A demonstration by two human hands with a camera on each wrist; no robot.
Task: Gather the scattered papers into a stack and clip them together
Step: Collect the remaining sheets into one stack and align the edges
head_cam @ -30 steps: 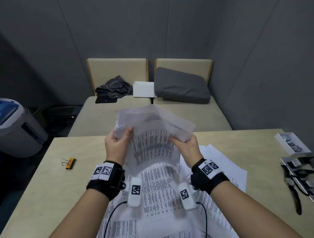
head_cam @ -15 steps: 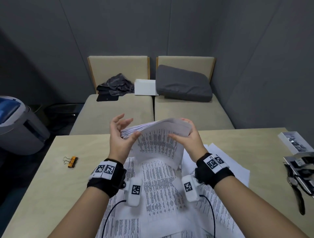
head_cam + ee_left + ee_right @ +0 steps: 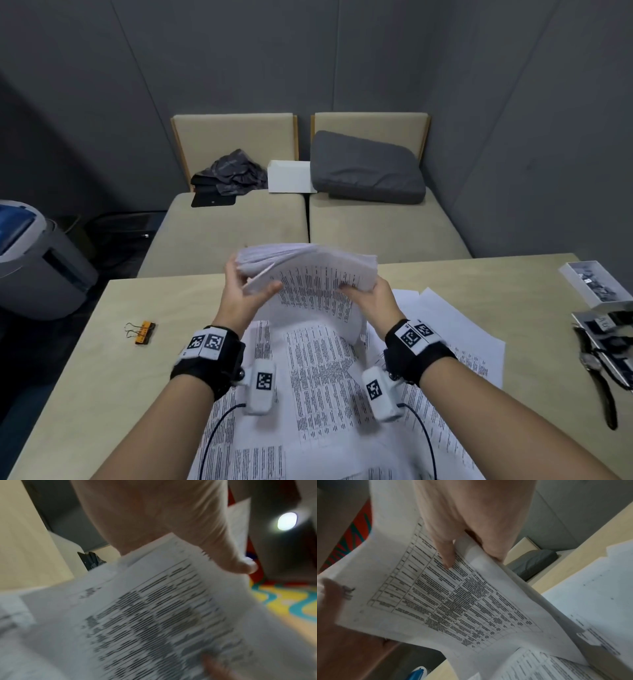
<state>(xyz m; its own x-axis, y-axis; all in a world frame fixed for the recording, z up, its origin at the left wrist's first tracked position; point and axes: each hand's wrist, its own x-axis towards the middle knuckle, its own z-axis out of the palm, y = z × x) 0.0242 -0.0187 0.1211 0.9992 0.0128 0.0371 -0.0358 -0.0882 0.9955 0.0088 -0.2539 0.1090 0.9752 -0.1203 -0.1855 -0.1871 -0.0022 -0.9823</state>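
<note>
Gripping opposite ends, the left hand [image 3: 239, 294] and right hand [image 3: 371, 298] are clamped on a bowed stack of papers [image 3: 315, 270], held above the tabletop [image 3: 479, 277]. More printed sheets [image 3: 318, 377] are spread beneath; an orange binder clip [image 3: 141, 331] is seen well left.

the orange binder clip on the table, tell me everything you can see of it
The small orange binder clip has an orange body and two thin wire handles that point left. It lies flat on the pale wooden table, well to the left of the scattered printed sheets, clamped on nothing. Nothing touches it but the tabletop; the left hand is up at the held paper stack, away from it.
</note>
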